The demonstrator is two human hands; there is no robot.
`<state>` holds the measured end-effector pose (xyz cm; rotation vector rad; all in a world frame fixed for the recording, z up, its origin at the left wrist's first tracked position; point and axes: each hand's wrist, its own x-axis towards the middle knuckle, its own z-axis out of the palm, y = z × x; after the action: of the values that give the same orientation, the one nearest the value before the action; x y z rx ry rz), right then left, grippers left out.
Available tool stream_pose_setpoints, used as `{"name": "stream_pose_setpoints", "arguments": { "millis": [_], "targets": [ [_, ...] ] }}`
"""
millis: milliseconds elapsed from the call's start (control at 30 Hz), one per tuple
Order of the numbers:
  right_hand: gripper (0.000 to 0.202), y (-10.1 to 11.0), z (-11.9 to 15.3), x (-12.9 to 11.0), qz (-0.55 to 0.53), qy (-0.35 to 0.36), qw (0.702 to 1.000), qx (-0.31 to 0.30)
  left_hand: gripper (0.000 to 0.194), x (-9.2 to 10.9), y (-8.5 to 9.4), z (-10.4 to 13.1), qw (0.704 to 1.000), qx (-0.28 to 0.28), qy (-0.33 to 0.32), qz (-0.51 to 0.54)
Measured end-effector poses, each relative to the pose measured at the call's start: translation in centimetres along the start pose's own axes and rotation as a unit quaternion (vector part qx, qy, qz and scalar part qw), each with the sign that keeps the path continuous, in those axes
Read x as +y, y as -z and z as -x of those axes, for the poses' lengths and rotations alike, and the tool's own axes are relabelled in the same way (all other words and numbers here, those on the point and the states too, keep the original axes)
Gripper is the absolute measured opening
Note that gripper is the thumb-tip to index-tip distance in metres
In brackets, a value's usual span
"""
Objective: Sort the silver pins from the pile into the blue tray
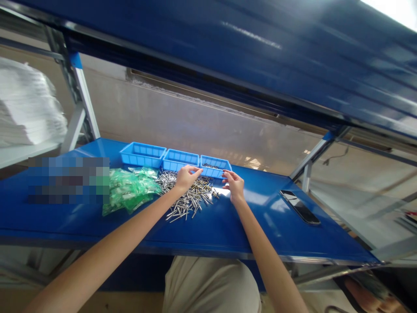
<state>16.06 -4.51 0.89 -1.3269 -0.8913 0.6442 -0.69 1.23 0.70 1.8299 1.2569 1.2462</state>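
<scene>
A loose pile of slim metal pins, like blind rivets (190,198), lies on the blue table. Over its back part is my left hand (188,177), thumb and fingertips pinched together; anything between them is too small to make out. My right hand (235,186) hovers just right of the pile, fingers curled towards the thumb, and I cannot make out what they hold. Behind the hands stand three blue bins in a row: a left bin (143,161), a middle bin (172,166) and a right bin (215,172). Some small dark pieces lie in the right bin.
Green-tinted plastic bags (130,189) are heaped left of the pile, beside a pixelated patch. A phone (299,207) lies on the right of the blue table (208,237). An overhead blue shelf (208,52) spans the top, with metal posts at both sides.
</scene>
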Motion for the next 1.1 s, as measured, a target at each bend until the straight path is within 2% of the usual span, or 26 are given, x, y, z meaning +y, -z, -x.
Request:
{"name": "stream_pose_setpoints", "arguments": {
  "millis": [133, 233, 300, 367, 433, 500, 600, 700, 833, 967, 1100],
  "targets": [
    [0.049, -0.4, 0.1, 0.1, 0.0, 0.077, 0.995, -0.07, 0.028, 0.1, -0.1, 0.1, 1.0, -0.026, 0.01, -0.001],
    [0.047, -0.5, 0.2, 0.3, 0.105, 0.089, 0.989, -0.058, 0.026, 0.3, 0.0, 0.2, 1.0, -0.028, 0.003, -0.002],
    [0.039, -0.2, 0.4, 0.4, 0.218, 0.106, 0.97, -0.022, 0.026, 0.5, 0.1, 0.3, 1.0, -0.029, 0.0, -0.004],
    [0.033, 0.1, 0.4, 0.4, 0.322, 0.125, 0.938, -0.002, 0.026, 0.5, 0.1, 0.3, 1.0, -0.029, -0.004, -0.006],
    [0.033, 0.5, 0.4, 0.3, 0.394, 0.121, 0.911, -0.008, 0.026, 0.5, 0.1, 0.3, 0.999, -0.03, -0.012, -0.007],
    [0.035, 1.0, 0.2, 0.2, 0.431, 0.101, 0.896, -0.027, 0.027, 0.5, 0.1, 0.3, 0.999, -0.033, -0.021, -0.016],
    [0.036, 1.7, -0.1, 0.2, 0.429, 0.082, 0.897, -0.065, 0.027, 0.6, 0.0, 0.5, 0.997, -0.047, -0.043, -0.044],
    [0.038, 2.2, -0.2, 0.3, 0.387, 0.057, 0.907, -0.153, 0.028, 0.7, -0.1, 0.7, 0.993, -0.069, -0.07, -0.061],
    [0.052, 2.4, 0.1, 0.1, 0.351, 0.04, 0.901, -0.252, 0.03, 0.9, -0.1, 0.9, 0.993, -0.087, -0.063, -0.058],
    [0.044, 2.3, 0.3, 0.0, 0.308, 0.019, 0.903, -0.298, 0.031, 0.7, -0.1, 0.8, 0.993, -0.094, -0.05, -0.057],
    [0.03, 1.7, 0.4, 0.5, 0.278, 0.043, 0.912, -0.298, 0.029, 0.2, -0.3, 0.6, 0.99, -0.116, -0.053, -0.067]
  ]
}}
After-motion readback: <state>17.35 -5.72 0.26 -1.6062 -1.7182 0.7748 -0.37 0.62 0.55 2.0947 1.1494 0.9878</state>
